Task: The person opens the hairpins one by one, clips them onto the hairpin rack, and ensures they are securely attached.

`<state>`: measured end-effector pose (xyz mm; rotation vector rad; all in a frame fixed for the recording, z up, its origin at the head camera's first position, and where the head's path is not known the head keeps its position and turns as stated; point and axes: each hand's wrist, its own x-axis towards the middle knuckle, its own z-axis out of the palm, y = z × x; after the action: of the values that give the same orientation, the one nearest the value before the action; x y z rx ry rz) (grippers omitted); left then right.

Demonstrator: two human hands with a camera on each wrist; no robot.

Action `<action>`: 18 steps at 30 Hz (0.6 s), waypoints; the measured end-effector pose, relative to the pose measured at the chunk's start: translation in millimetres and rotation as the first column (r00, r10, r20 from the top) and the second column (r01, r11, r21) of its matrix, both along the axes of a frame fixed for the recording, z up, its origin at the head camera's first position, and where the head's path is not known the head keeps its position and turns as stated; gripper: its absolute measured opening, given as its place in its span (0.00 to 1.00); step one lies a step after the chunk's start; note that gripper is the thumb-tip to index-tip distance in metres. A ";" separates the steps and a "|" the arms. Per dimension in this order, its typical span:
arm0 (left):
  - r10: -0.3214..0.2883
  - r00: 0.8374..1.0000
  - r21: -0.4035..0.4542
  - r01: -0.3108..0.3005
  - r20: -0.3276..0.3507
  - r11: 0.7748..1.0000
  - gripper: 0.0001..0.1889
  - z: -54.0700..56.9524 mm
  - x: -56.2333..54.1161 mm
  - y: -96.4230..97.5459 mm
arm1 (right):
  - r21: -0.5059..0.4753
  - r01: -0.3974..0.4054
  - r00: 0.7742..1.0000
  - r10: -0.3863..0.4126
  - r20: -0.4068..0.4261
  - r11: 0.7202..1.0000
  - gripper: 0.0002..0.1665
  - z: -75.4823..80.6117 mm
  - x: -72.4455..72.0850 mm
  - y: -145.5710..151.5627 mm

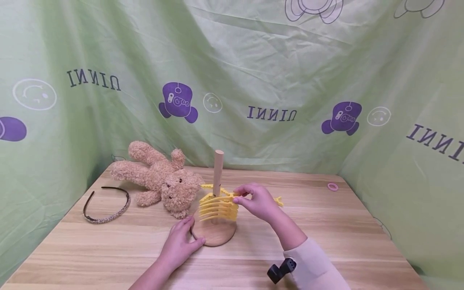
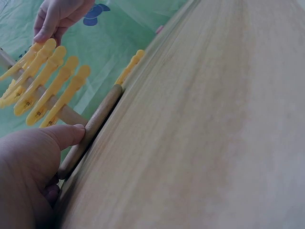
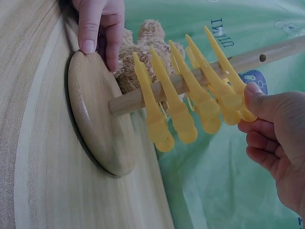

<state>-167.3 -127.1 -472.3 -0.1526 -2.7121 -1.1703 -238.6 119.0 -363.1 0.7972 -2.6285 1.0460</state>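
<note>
A wooden stand (image 1: 216, 237) with a round base and upright post is on the table. Several yellow hair clips (image 1: 217, 209) are clamped in a stack along its post, long prongs pointing outward. My right hand (image 1: 258, 201) pinches the rear end of the topmost clip between thumb and fingers; the right wrist view shows the same clip (image 3: 224, 62) across the post. My left hand (image 1: 181, 241) holds the left edge of the base, thumb at its front rim. In the left wrist view that thumb (image 2: 71, 135) presses the rim of the base (image 2: 97, 117).
A brown teddy bear (image 1: 156, 177) lies on its side left of the stand. A sparkly headband (image 1: 108, 218) lies at far left. Another yellow clip (image 1: 278, 201) is behind my right hand. A pink ring-shaped band (image 1: 332, 187) lies at the back right. Green printed cloth (image 1: 246, 80) surrounds the table.
</note>
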 end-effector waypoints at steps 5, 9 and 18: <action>0.000 1.000 -0.003 0.000 -0.001 1.000 0.41 0.4 0.7 -0.3 | -0.003 -0.020 1.000 0.020 0.013 1.000 0.12 -0.7 0.5 1.4; 0.000 1.000 -0.001 0.000 0.002 1.000 0.41 0.3 0.9 -0.6 | -0.006 -0.037 0.999 0.037 0.003 0.999 0.13 -1.7 1.3 2.4; 0.002 1.000 -0.003 -0.002 -0.005 1.000 0.41 -1.0 0.4 -0.6 | 0.007 -0.031 0.999 0.031 0.043 0.999 0.15 -1.7 3.7 2.2</action>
<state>-166.8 -127.8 -473.3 -0.1528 -2.7093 -1.1630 -234.9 121.2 -364.8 0.8291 -2.6653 1.0730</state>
